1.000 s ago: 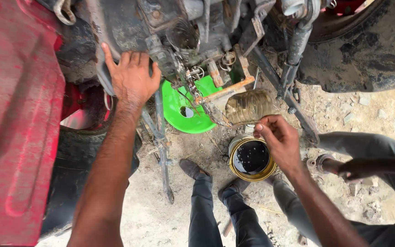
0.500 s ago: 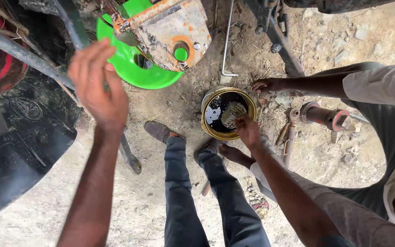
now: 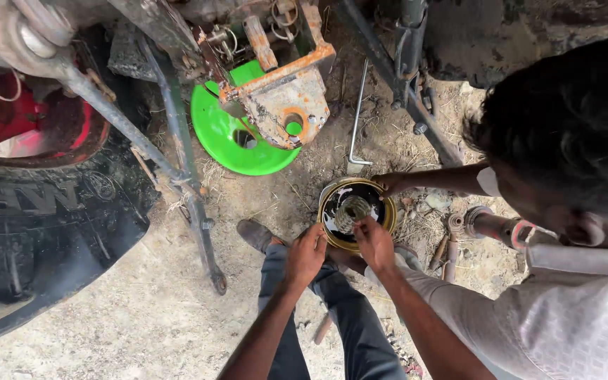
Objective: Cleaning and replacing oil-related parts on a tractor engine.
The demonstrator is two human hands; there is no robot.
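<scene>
A round tin can (image 3: pixel 326 224) with a yellow rim stands on the dirt between my shoes, dark oil inside. A ribbed grey metal part (image 3: pixel 350 211) sits in the oil. My right hand (image 3: pixel 376 245) reaches over the near rim, its fingertips closed on that part. My left hand (image 3: pixel 307 255) is curled against the can's near-left rim. A co-worker's hand (image 3: pixel 393 184) grips the far right rim; the co-worker's head (image 3: pixel 571 119) leans in from the right.
A bright green plastic disc (image 3: pixel 237 151) lies under a rusty bracket (image 3: pixel 284 105) of the machine. An L-shaped wrench (image 3: pixel 357 119) lies on the ground. A black tyre (image 3: pixel 36 232), slanted steel rods (image 3: pixel 193 211) and a pipe piece (image 3: pixel 490 225) surround the can.
My left hand came down from the machine's underside to the can's rim. My right hand stayed at the can and closed on the part. The co-worker's head leaned into view.
</scene>
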